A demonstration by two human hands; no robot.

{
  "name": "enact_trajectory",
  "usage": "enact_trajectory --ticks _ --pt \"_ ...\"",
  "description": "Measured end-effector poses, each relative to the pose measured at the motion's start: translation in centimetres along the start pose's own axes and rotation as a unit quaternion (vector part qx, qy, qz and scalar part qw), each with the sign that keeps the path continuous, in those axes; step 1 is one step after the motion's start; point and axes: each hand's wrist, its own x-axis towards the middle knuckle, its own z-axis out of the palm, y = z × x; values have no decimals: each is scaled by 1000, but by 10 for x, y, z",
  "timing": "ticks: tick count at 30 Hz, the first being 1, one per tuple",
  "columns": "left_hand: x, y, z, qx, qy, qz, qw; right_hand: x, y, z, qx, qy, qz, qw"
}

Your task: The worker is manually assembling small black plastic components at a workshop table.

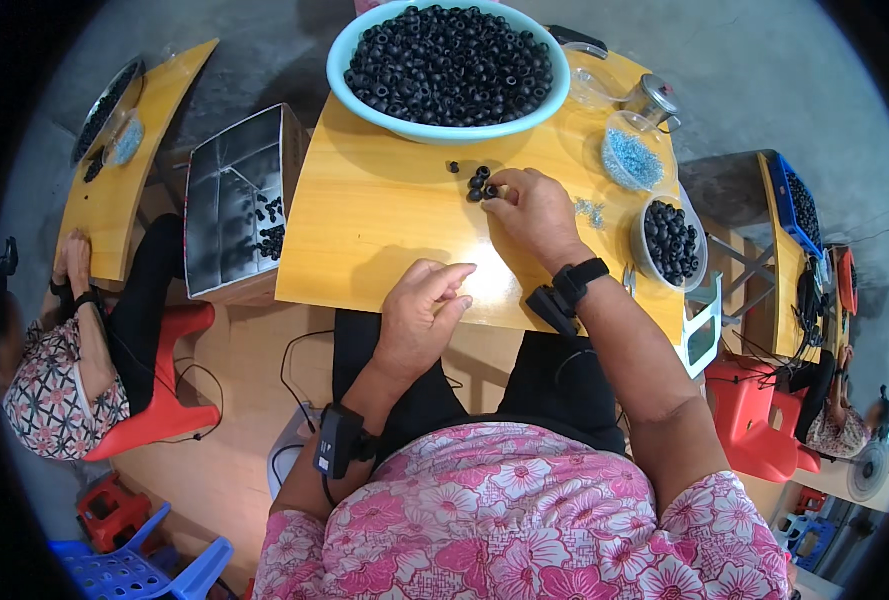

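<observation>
My right hand (540,215) is over the yellow table, its thumb and forefinger closed on a small black hollow round piece (492,192). Touching or just beside it lies a little cluster of the same black pieces (478,182), and a single black piece (454,167) sits apart to the left. Nearer to me, my left hand (420,312) hovers by the front edge of the table. Its forefinger and thumb are apart, the other fingers curl inward, and nothing shows between them.
A light-blue basin (350,95) heaped with black pieces stands at the back. To the right are a tub of black pieces (672,240), a tub of small blue pieces (633,160), loose clear bits (592,212) and a metal cup (655,100). An open box (235,200) stands left; co-workers sit both sides.
</observation>
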Motion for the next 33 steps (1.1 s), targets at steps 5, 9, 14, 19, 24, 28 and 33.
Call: enact_trajectory --ticks 5,9,14,19,24,28,33 --pt "-1 1 -1 -6 0 7 1000 -1 0 1 -6 8 -14 1000" --pt "-4 -6 3 -41 10 3 999 -8 4 -3 37 -44 -45 997" --pt "-10 -9 4 -223 23 -92 970 -49 -32 -26 185 -78 -70 977" --pt "-20 0 13 -358 0 -96 929 -83 -40 -26 301 -91 -48 948" --pt "-31 9 14 -337 7 -111 935 -100 -49 -38 251 -80 -95 960" --pt "-35 16 11 -401 -15 -199 894 -107 -53 -45 230 -76 -136 961" --pt "-36 18 13 -530 -51 -235 813 -112 -47 -39 308 -47 -111 944"
